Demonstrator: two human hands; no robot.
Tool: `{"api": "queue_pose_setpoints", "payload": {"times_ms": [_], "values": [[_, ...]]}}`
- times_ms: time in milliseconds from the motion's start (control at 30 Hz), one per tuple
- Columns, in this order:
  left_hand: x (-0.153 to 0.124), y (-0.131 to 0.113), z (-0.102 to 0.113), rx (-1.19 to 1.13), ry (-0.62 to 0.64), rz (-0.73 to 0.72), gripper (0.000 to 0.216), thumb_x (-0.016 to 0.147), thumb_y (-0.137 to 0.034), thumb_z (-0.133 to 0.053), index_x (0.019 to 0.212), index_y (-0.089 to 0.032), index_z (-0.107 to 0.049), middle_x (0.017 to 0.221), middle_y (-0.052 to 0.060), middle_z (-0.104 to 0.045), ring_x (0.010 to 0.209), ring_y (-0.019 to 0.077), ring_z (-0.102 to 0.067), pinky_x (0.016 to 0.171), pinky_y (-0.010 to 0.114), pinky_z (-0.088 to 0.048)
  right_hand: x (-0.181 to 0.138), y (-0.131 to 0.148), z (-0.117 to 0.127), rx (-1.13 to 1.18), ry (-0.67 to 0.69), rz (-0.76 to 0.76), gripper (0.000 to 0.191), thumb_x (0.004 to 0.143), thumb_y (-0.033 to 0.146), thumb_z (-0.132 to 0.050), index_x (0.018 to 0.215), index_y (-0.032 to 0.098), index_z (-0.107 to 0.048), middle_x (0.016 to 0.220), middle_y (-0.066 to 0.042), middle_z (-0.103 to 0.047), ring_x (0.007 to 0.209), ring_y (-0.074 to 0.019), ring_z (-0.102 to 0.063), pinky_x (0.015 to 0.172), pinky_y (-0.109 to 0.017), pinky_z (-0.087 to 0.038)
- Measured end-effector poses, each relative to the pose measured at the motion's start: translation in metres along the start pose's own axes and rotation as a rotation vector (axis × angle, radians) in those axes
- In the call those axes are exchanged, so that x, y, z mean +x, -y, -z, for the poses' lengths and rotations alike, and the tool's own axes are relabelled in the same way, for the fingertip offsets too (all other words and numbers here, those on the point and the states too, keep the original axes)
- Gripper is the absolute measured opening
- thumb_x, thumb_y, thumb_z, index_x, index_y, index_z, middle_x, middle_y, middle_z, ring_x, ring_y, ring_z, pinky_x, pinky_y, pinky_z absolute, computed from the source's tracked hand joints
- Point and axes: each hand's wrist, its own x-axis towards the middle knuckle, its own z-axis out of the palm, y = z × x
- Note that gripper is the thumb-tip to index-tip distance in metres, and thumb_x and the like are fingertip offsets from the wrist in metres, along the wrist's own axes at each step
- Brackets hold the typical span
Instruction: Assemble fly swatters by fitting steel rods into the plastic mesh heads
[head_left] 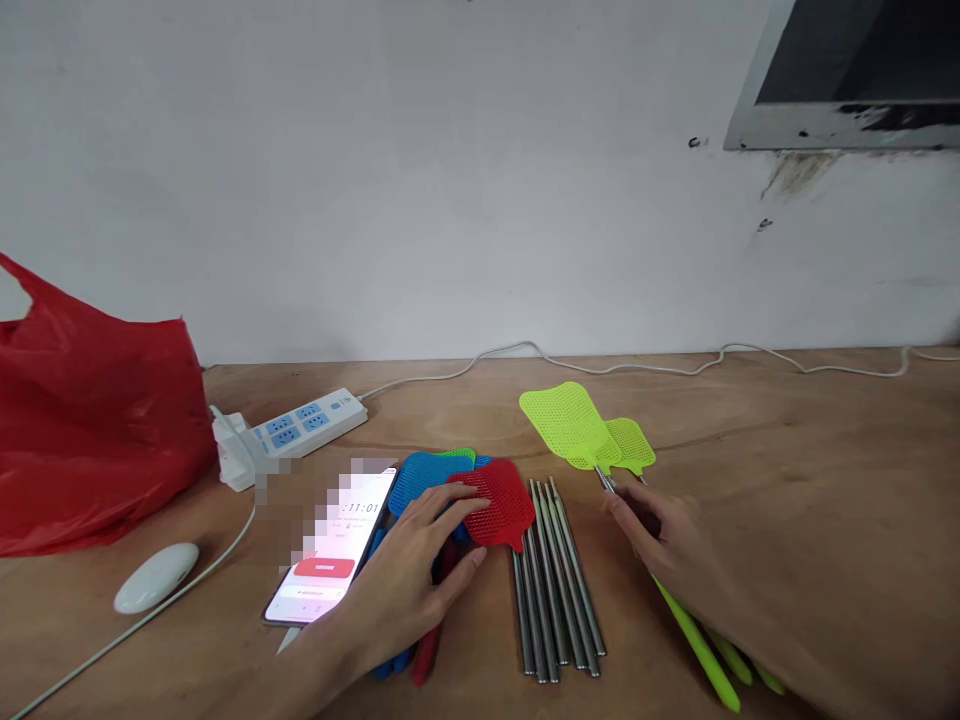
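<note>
My left hand lies over a pile of loose swatter heads, fingers spread, fingertips touching a red swatter head; blue heads lie under it. My right hand pinches the thin metal rod of an assembled lime-green fly swatter, whose green handle runs under my palm. More green swatters lie beside it. Several bare metal rods lie side by side between my hands.
A phone with a lit screen lies left of my left hand. Behind it is a white power strip with its cable. A white mouse and a red plastic bag sit at the left, on the wooden table.
</note>
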Motion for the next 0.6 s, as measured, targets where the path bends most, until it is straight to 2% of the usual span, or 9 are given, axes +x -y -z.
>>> {"api": "queue_pose_setpoints", "payload": {"times_ms": [100, 200, 267, 467, 600], "values": [[-0.001, 0.002, -0.002, 0.113, 0.052, -0.014, 0.036, 0.098, -0.032, -0.054, 0.133, -0.026, -0.057, 0.143, 0.008, -0.056, 0.133, 0.0305, -0.051, 0.108, 0.054, -0.046, 0.002, -0.009, -0.003, -0.086, -0.020, 0.014, 0.025, 0.092, 0.042, -0.047, 0.092, 0.022, -0.061, 0.053, 0.005, -0.048, 0.048, -0.0181, -0.049, 0.052, -0.029, -0.032], [0.000, 0.005, -0.001, 0.177, 0.058, 0.006, 0.037, 0.098, -0.032, -0.054, 0.133, -0.023, -0.057, 0.142, 0.009, -0.057, 0.132, 0.0305, -0.051, 0.108, 0.054, -0.046, 0.003, -0.015, -0.006, -0.118, -0.033, 0.006, 0.030, 0.091, 0.040, -0.048, 0.111, 0.020, -0.056, 0.050, 0.008, -0.048, 0.047, -0.0199, -0.051, 0.054, -0.029, -0.034], [0.001, 0.008, 0.001, 0.198, 0.039, 0.012, 0.036, 0.098, -0.033, -0.054, 0.131, -0.023, -0.058, 0.141, 0.010, -0.057, 0.131, 0.0302, -0.053, 0.107, 0.053, -0.047, 0.004, -0.019, -0.006, -0.165, -0.029, -0.002, 0.032, 0.091, 0.037, -0.047, 0.117, 0.020, -0.052, 0.051, 0.007, -0.051, 0.048, -0.0205, -0.053, 0.054, -0.030, -0.035], [0.001, 0.017, 0.001, 0.253, -0.012, 0.027, 0.034, 0.097, -0.035, -0.054, 0.128, -0.022, -0.059, 0.138, 0.011, -0.060, 0.128, 0.0313, -0.056, 0.105, 0.053, -0.049, 0.004, -0.019, -0.002, -0.559, 0.099, -0.045, 0.019, 0.091, 0.029, -0.051, 0.109, 0.024, -0.056, 0.062, 0.002, -0.064, 0.054, -0.0228, -0.061, 0.052, -0.028, -0.024], [0.000, 0.019, 0.000, 0.287, -0.037, 0.021, 0.036, 0.097, -0.036, -0.054, 0.130, -0.022, -0.055, 0.141, 0.012, -0.056, 0.131, 0.0321, -0.052, 0.106, 0.053, -0.047, 0.003, -0.014, -0.001, -0.681, 0.133, -0.058, 0.017, 0.093, 0.031, -0.051, 0.107, 0.024, -0.058, 0.068, -0.001, -0.069, 0.057, -0.0237, -0.065, 0.051, -0.028, -0.018]]}}
